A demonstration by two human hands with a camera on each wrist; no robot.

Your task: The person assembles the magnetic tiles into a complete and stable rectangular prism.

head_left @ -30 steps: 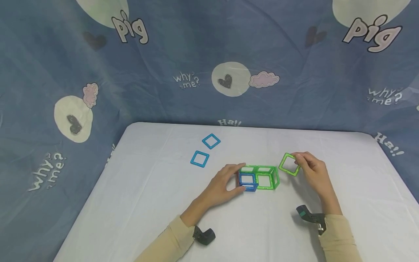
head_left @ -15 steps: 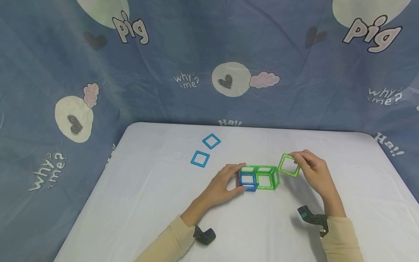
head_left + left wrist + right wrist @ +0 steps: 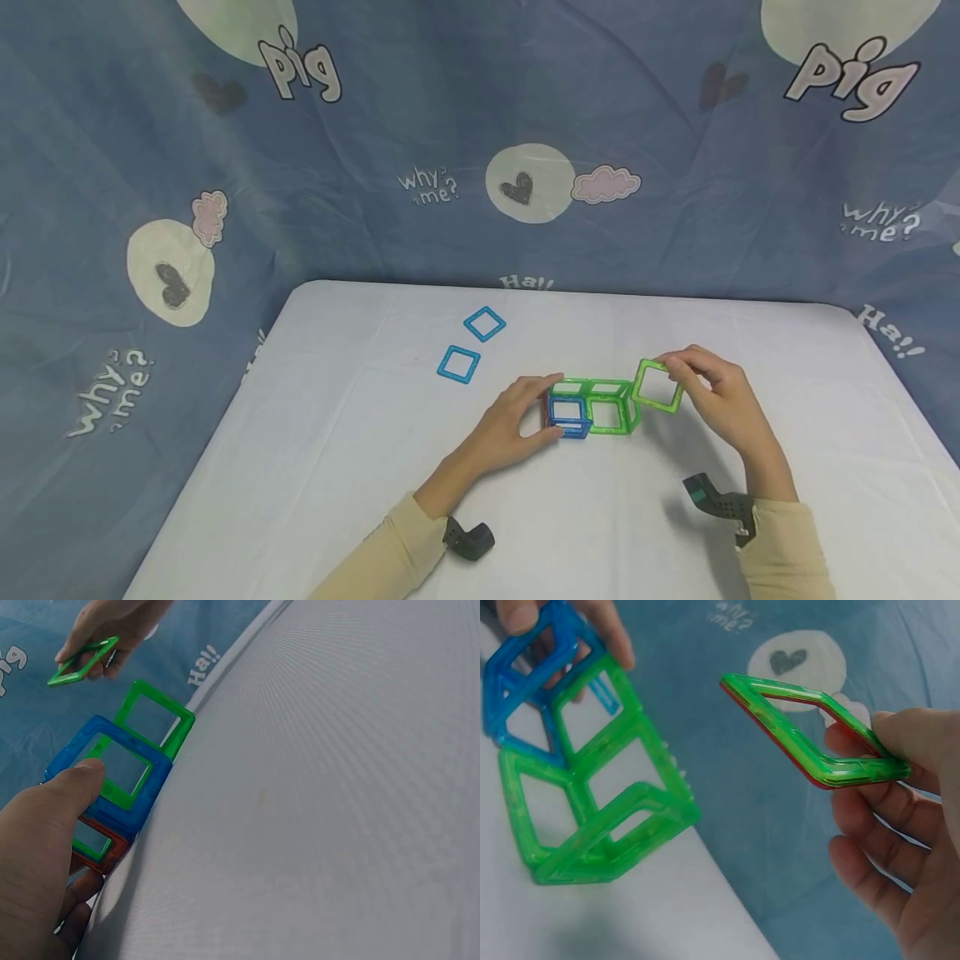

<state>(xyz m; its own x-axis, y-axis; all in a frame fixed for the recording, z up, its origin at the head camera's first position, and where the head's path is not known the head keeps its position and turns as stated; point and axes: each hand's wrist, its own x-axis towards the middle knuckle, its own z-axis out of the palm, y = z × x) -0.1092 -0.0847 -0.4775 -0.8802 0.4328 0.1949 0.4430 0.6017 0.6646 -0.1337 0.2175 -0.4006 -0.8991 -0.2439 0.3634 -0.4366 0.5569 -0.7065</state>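
My left hand grips the left end of a boxy structure of magnetic tiles, thumb on its blue tile. Green frames form the structure's right half, and a red-brown tile shows at its left end. Just right of it, my right hand pinches a green square magnetic tile by one corner, between thumb and fingers. Red shows along that tile's underside in the right wrist view. The held tile is tilted and raised off the table; from the right wrist it appears apart from the structure.
Two loose blue square tiles lie flat on the white tabletop, behind and left of the structure. A blue printed cloth hangs behind the table. Dark wrist cameras sit on both wrists.
My right hand has brought the green tile slightly left and nearer to me, towards the structure's right end, turning it more square. The left hand and structure have stayed put.
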